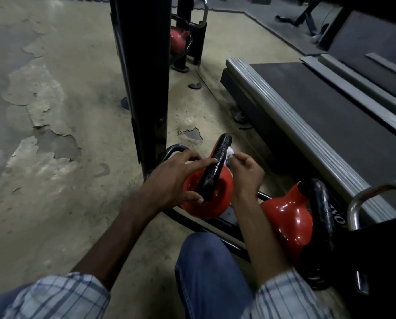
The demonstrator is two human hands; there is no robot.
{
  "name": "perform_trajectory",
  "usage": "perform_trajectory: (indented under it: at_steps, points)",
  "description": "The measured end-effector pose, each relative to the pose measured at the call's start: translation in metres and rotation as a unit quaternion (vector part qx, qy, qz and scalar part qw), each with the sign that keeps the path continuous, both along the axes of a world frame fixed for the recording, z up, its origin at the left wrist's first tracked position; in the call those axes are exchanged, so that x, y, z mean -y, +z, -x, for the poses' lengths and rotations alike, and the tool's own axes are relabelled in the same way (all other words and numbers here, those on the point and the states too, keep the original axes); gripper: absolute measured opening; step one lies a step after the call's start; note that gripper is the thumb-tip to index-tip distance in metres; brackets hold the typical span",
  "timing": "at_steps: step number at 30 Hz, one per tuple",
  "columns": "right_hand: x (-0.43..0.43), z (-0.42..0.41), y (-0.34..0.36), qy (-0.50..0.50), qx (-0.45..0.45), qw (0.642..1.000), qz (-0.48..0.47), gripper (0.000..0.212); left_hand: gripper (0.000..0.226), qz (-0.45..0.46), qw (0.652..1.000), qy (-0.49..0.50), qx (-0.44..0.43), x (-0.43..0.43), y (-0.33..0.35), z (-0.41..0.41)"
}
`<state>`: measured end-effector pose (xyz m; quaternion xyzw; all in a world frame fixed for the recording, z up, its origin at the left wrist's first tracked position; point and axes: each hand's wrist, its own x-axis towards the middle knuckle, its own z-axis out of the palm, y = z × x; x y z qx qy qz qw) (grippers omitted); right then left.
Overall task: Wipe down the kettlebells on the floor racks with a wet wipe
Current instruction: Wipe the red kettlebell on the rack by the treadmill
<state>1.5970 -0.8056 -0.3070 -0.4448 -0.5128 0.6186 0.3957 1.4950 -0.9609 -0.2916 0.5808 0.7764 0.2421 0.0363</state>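
left hand [176,178]: fingers and thumb grip the black handle [215,166] of the red kettlebell [206,206].
right hand [245,171]: fingers pinch a white wet wipe [229,153] against that handle.
red kettlebell: on the floor rack [215,223].

You're low over a tan concrete floor [61,192]. Its coating has flaked off in grey patches [58,143] on your left. A black steel upright [146,77] stands ahead, centre. A treadmill deck [335,125] with a ribbed grey side rail [291,125] runs along your right. Dark rubber matting [273,21] lies beyond, with black bench legs [307,17] on it. Light is dim.
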Motion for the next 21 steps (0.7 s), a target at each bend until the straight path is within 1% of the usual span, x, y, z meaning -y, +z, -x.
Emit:
perform_trajectory:
  at_steps: [2, 3, 5, 8, 11, 13, 14, 16, 19, 20, 21]
  points:
    - [0.035, -0.028, -0.001, 0.017, 0.032, 0.997, -0.066, 0.012, 0.104, -0.001, 1.0, 0.0, 0.002, -0.001, -0.001, 0.002]
    - [0.052, -0.041, -0.001, 0.025, 0.042, 0.995, -0.083, 0.014, 0.104, -0.002, 1.0, -0.001, 0.003, -0.001, -0.001, 0.003]
    - [0.078, -0.057, -0.003, 0.03, 0.054, 0.994, -0.087, 0.016, 0.103, -0.005, 1.0, -0.002, -0.002, -0.002, -0.001, 0.003]
    - [0.085, -0.055, -0.004, 0.009, 0.052, 0.996, -0.073, 0.01, 0.102, -0.003, 1.0, -0.001, -0.01, -0.002, -0.001, 0.002]
    - [0.059, -0.032, 0.004, -0.007, 0.022, 0.996, -0.081, 0.009, 0.104, -0.004, 1.0, 0.001, -0.007, 0.0, 0.0, 0.0]
    - [0.025, -0.007, 0.011, -0.01, -0.007, 0.998, -0.065, 0.013, 0.103, -0.005, 1.0, 0.003, -0.005, 0.001, 0.001, -0.002]
    - [0.007, 0.006, 0.015, -0.019, -0.007, 0.998, -0.055, 0.015, 0.103, -0.004, 1.0, 0.004, -0.005, 0.001, 0.001, -0.002]
    - [-0.028, 0.03, 0.019, -0.036, 0.023, 0.999, -0.028, 0.018, 0.103, 0.001, 1.0, 0.007, -0.005, 0.001, 0.003, -0.003]
    - [-0.055, 0.046, 0.018, -0.024, 0.022, 0.999, 0.044, 0.024, 0.104, 0.006, 1.0, 0.008, 0.001, 0.001, 0.003, -0.002]
    - [-0.057, 0.046, 0.018, -0.021, 0.032, 0.998, 0.046, 0.022, 0.104, 0.006, 1.0, 0.008, 0.002, 0.001, 0.003, -0.002]
    - [-0.054, 0.043, 0.019, -0.018, 0.046, 0.998, 0.03, 0.02, 0.104, 0.006, 1.0, 0.007, 0.003, 0.0, 0.002, -0.001]
